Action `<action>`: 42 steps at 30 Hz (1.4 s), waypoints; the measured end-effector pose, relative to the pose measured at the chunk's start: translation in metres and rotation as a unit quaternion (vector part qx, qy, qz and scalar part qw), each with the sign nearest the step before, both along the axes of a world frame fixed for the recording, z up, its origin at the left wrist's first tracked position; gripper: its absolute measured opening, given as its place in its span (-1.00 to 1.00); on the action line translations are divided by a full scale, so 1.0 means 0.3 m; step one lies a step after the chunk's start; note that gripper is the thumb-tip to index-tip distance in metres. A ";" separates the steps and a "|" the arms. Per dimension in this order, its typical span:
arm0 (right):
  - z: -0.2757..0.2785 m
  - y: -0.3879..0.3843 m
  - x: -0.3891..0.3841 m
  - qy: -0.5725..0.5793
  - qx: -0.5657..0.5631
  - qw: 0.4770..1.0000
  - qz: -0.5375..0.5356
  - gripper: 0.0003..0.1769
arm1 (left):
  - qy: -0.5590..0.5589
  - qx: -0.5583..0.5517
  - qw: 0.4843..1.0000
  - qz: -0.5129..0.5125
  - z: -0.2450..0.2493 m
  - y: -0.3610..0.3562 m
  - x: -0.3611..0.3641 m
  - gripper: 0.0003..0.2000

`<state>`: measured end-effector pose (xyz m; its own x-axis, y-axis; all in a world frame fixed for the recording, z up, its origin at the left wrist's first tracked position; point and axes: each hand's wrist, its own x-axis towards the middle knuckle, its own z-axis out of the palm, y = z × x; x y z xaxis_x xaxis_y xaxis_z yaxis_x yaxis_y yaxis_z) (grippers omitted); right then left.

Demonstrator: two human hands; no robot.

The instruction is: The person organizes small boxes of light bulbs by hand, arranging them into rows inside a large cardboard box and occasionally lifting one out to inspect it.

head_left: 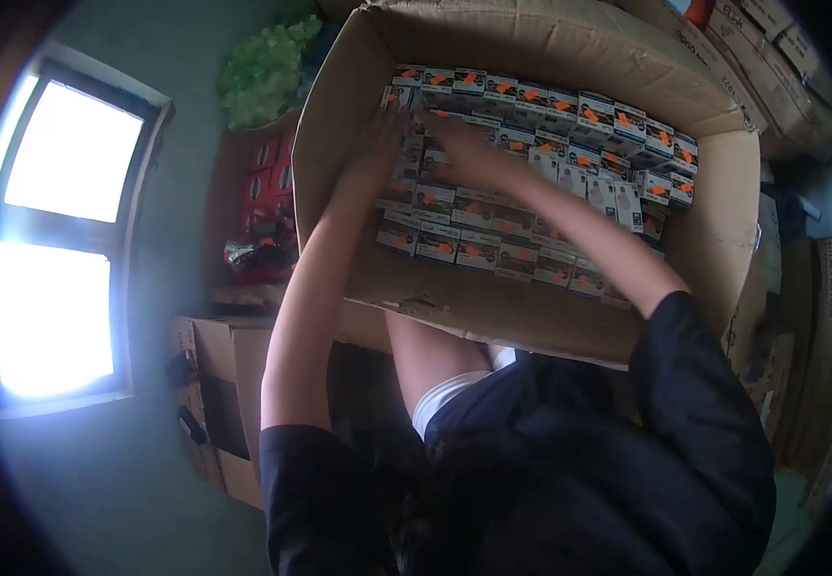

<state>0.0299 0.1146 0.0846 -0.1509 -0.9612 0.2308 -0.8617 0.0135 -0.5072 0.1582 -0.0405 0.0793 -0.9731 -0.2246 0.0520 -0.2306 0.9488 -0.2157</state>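
A large open cardboard carton (pixel 531 29) holds several rows of small light bulb boxes (pixel 531 96) with orange stickers on their tops. Both of my hands reach into its far left part. My left hand (pixel 379 149) lies along the left end of the rows, fingers stretched out and touching the small boxes there. To its right, my right hand (pixel 464 154) is over the boxes with its fingers spread, partly blurred. A few white boxes with bulb pictures (pixel 584 190) lie tilted on top, right of my right forearm. My fingertips are partly hard to make out.
The carton's near wall (pixel 416 305) stands against my body. Left of it are red boxes (pixel 262 178) and a green plastic bag (pixel 267 72). More cardboard cartons (pixel 771 67) are stacked at the right, another carton (pixel 219 384) at lower left. A bright window (pixel 60 230) is on the left wall.
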 end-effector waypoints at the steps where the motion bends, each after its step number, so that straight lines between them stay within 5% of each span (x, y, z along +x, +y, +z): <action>1: 0.021 0.053 -0.060 -0.004 0.001 0.999 0.039 0.09 | -0.010 -0.006 1.000 0.007 -0.002 0.000 0.000 0.15; 5: 0.094 0.282 -0.222 -0.049 0.230 0.972 -0.024 -0.12 | 0.019 -0.064 0.998 0.006 -0.047 -0.021 -0.004 0.10; 8: 0.045 0.426 -0.149 0.113 0.232 0.963 -0.077 -0.16 | 0.016 -0.155 0.988 0.006 -0.079 -0.050 -0.012 0.01; 13: -0.089 0.420 -0.175 0.087 0.173 0.976 -0.105 0.08 | -0.157 -0.141 0.974 0.083 0.123 0.080 -0.025 -0.17; 16: -0.012 0.429 -0.135 0.075 0.203 0.970 -0.112 0.06 | -0.186 -0.275 0.941 0.063 0.192 0.083 -0.021 -0.20; 19: 0.052 0.464 -0.088 0.134 0.237 0.957 -0.103 -0.01 | -0.084 -0.213 0.973 0.017 0.214 0.082 0.012 -0.24; 24: -0.028 0.480 -0.147 0.164 0.164 0.971 -0.061 -0.02 | -0.078 -0.282 0.956 0.009 0.173 0.063 0.004 -0.29; 27: 0.039 0.424 -0.059 0.014 0.024 0.994 -0.106 -0.06 | -0.088 -0.304 0.949 0.009 0.175 0.056 0.013 -0.25; 29: 0.107 0.349 0.044 -0.201 -0.015 0.979 -0.031 0.00 | -0.098 -0.314 0.944 0.006 0.177 0.055 0.012 -0.18; 32: 0.130 0.243 0.239 -0.564 0.096 0.819 -0.047 0.10 | -0.124 -0.319 0.940 0.012 0.186 0.067 0.000 -0.13; 37: -0.201 -0.068 0.437 -0.542 -0.097 0.831 -0.076 0.12 | -0.152 -0.290 0.944 0.033 0.210 0.090 0.005 -0.24; 42: -0.167 -0.142 0.510 -0.502 -0.058 0.820 -0.268 0.09 | -0.104 -0.269 0.957 -0.007 0.191 0.058 0.012 -0.28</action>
<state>0.1828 0.0720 0.0346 -0.7142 -0.6754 -0.1839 0.1058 0.1556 -0.9821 0.1619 -0.0231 0.1367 -0.9776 -0.2065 -0.0395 -0.1168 0.6898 -0.7145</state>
